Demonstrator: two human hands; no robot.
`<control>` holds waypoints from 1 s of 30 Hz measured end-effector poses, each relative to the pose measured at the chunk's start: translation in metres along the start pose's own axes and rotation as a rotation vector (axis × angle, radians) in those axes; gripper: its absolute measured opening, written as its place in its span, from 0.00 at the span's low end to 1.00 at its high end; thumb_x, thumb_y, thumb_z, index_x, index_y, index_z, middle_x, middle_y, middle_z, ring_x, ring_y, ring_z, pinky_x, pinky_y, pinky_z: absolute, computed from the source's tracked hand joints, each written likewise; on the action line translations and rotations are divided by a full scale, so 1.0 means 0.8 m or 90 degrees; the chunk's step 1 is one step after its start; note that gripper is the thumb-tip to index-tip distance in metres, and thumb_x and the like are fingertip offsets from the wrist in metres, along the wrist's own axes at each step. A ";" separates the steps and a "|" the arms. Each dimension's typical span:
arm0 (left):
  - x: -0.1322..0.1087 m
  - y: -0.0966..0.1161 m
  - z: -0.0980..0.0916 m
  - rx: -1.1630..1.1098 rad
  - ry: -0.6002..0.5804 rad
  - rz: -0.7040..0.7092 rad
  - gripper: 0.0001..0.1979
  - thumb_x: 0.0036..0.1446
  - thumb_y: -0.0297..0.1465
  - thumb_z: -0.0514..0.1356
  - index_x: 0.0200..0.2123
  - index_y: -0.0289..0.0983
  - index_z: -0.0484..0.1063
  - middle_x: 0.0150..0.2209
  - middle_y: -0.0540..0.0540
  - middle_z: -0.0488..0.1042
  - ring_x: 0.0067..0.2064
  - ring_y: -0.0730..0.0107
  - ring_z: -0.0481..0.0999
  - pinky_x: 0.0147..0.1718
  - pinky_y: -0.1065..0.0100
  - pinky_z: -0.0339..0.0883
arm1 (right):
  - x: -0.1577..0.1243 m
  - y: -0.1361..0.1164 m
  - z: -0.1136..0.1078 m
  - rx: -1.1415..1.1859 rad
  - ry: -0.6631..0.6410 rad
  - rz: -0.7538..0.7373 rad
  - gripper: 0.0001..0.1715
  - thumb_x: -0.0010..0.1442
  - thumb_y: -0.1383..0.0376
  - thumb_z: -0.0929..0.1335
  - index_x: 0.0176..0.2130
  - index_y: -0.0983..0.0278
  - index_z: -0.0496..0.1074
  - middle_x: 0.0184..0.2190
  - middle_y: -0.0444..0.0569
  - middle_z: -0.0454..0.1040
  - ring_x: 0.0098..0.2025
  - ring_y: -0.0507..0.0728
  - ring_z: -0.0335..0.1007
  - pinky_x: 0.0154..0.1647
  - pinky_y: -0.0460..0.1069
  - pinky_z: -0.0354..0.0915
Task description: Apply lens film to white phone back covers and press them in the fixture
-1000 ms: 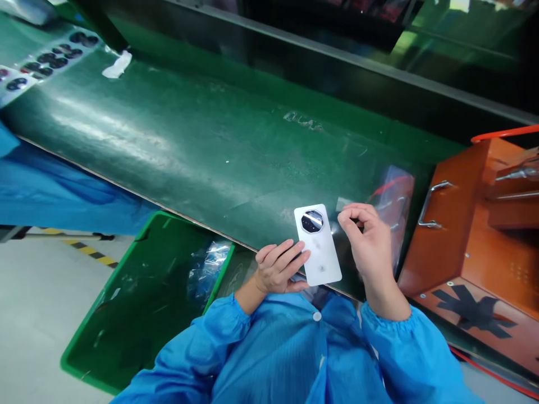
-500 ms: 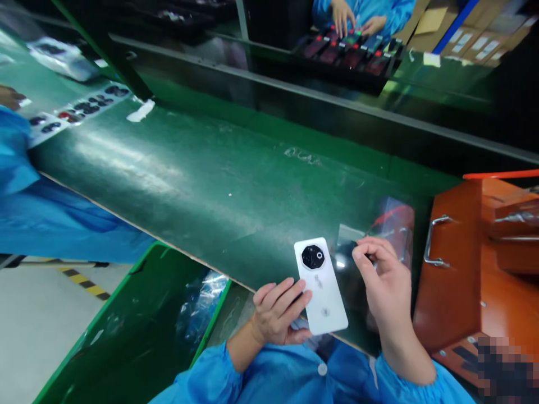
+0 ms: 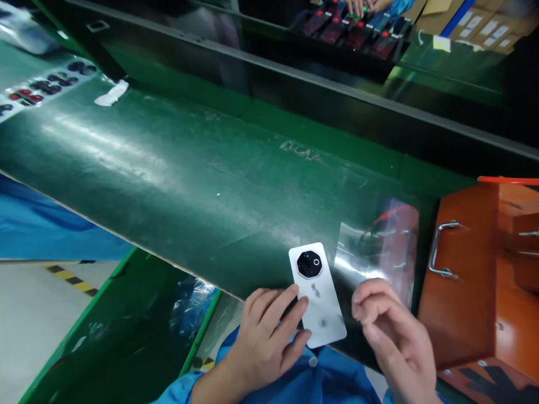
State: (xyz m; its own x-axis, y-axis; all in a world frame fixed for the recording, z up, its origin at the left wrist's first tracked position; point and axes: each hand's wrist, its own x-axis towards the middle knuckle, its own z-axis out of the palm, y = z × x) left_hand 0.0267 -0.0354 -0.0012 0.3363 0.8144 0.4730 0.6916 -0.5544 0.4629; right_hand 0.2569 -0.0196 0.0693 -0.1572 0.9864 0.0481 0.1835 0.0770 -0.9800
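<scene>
A white smartphone (image 3: 323, 314) lies back up at the table's near edge, its round black camera block (image 3: 309, 264) toward the far end. Some dark marks show on its back. My left hand (image 3: 269, 331) grips the phone along its left edge, fingertips on the back and side. To the right of the phone, my right hand (image 3: 396, 336) is raised and apart from it, with curled fingers and the thumb close to the index finger. Whether anything small is pinched there I cannot make out. Just beyond that hand lies a clear plastic sheet (image 3: 370, 247).
An orange box with a metal handle (image 3: 435, 249) stands at the right on the green table (image 3: 189, 179). Below left is a green bin (image 3: 126, 325) with clear plastic inside. A white scrap (image 3: 112, 93) lies far left. Across the ledge, another person's hands touch a device tray (image 3: 349, 42).
My right hand has drawn back toward me from the clear sheet, uncovering more of it. My left hand still holds the phone. The view has shifted slightly.
</scene>
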 end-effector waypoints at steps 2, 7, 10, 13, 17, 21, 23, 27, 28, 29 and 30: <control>0.010 -0.003 -0.004 0.027 -0.034 -0.007 0.21 0.67 0.41 0.61 0.59 0.38 0.74 0.62 0.40 0.74 0.59 0.51 0.71 0.57 0.50 0.58 | -0.010 0.003 0.007 0.054 -0.125 0.022 0.06 0.71 0.62 0.65 0.39 0.60 0.69 0.42 0.49 0.65 0.39 0.56 0.65 0.37 0.50 0.63; 0.015 -0.012 -0.004 0.084 -0.113 0.006 0.26 0.68 0.43 0.58 0.65 0.38 0.68 0.66 0.41 0.69 0.64 0.50 0.68 0.57 0.50 0.58 | -0.006 0.022 0.027 -0.005 -0.298 -0.003 0.06 0.69 0.63 0.66 0.38 0.61 0.68 0.41 0.49 0.68 0.40 0.56 0.66 0.42 0.52 0.63; 0.018 -0.015 -0.010 0.107 -0.124 0.042 0.25 0.68 0.42 0.59 0.63 0.35 0.69 0.65 0.41 0.71 0.62 0.54 0.70 0.55 0.53 0.61 | -0.002 0.028 0.030 -0.042 -0.296 -0.028 0.06 0.69 0.64 0.66 0.37 0.61 0.66 0.39 0.48 0.67 0.39 0.56 0.65 0.40 0.51 0.63; 0.028 -0.024 -0.021 0.127 -0.128 0.082 0.22 0.67 0.40 0.61 0.60 0.35 0.71 0.62 0.42 0.74 0.59 0.55 0.73 0.50 0.55 0.64 | -0.003 0.027 0.029 -0.053 -0.300 -0.045 0.06 0.69 0.64 0.65 0.37 0.61 0.66 0.39 0.48 0.68 0.39 0.56 0.65 0.40 0.51 0.63; 0.034 -0.041 -0.034 0.190 -0.076 0.020 0.21 0.64 0.42 0.64 0.56 0.37 0.73 0.62 0.37 0.73 0.57 0.48 0.74 0.49 0.52 0.66 | -0.005 0.024 0.026 -0.054 -0.298 -0.051 0.07 0.70 0.63 0.65 0.36 0.61 0.67 0.40 0.48 0.68 0.37 0.55 0.64 0.39 0.51 0.63; 0.021 -0.037 -0.032 0.120 -0.053 0.047 0.15 0.62 0.41 0.65 0.46 0.37 0.74 0.59 0.35 0.75 0.58 0.48 0.73 0.54 0.51 0.67 | -0.005 0.027 0.025 -0.045 -0.300 -0.055 0.08 0.70 0.63 0.65 0.37 0.61 0.67 0.40 0.48 0.68 0.36 0.55 0.64 0.39 0.51 0.63; 0.015 -0.028 -0.026 0.078 -0.118 0.120 0.15 0.64 0.43 0.62 0.44 0.37 0.73 0.60 0.36 0.75 0.61 0.48 0.71 0.56 0.51 0.65 | -0.005 0.028 0.025 -0.042 -0.297 -0.061 0.08 0.70 0.63 0.65 0.37 0.61 0.67 0.40 0.48 0.68 0.36 0.54 0.64 0.39 0.51 0.63; 0.019 -0.020 -0.023 0.092 -0.199 0.134 0.19 0.66 0.48 0.58 0.44 0.37 0.74 0.62 0.37 0.73 0.62 0.46 0.69 0.56 0.48 0.62 | -0.005 0.031 0.025 -0.044 -0.296 -0.067 0.07 0.69 0.63 0.65 0.37 0.61 0.67 0.40 0.48 0.67 0.36 0.54 0.64 0.39 0.51 0.63; 0.022 -0.021 -0.025 0.100 -0.217 0.141 0.20 0.66 0.48 0.58 0.44 0.37 0.74 0.62 0.38 0.74 0.60 0.46 0.70 0.55 0.48 0.63 | -0.005 0.030 0.025 -0.042 -0.296 -0.070 0.06 0.69 0.64 0.65 0.37 0.61 0.67 0.40 0.47 0.67 0.36 0.54 0.64 0.39 0.51 0.63; 0.026 -0.022 -0.027 0.107 -0.232 0.151 0.20 0.65 0.48 0.59 0.44 0.37 0.74 0.61 0.38 0.74 0.58 0.46 0.71 0.54 0.48 0.63 | -0.004 0.030 0.026 -0.039 -0.296 -0.072 0.06 0.69 0.64 0.65 0.37 0.61 0.67 0.40 0.47 0.67 0.36 0.54 0.64 0.39 0.50 0.63; 0.029 -0.024 -0.029 0.109 -0.243 0.163 0.20 0.65 0.48 0.59 0.44 0.36 0.74 0.60 0.38 0.75 0.56 0.47 0.71 0.53 0.48 0.64 | -0.004 0.030 0.026 -0.035 -0.294 -0.076 0.05 0.68 0.65 0.65 0.37 0.61 0.67 0.40 0.47 0.67 0.36 0.54 0.64 0.39 0.50 0.63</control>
State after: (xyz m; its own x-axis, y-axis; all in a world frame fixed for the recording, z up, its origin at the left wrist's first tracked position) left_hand 0.0062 -0.0095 0.0186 0.6975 0.6781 0.2318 0.6403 -0.7349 0.2233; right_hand 0.2418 -0.0240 0.0417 -0.5923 0.8038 0.0562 0.1872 0.2051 -0.9607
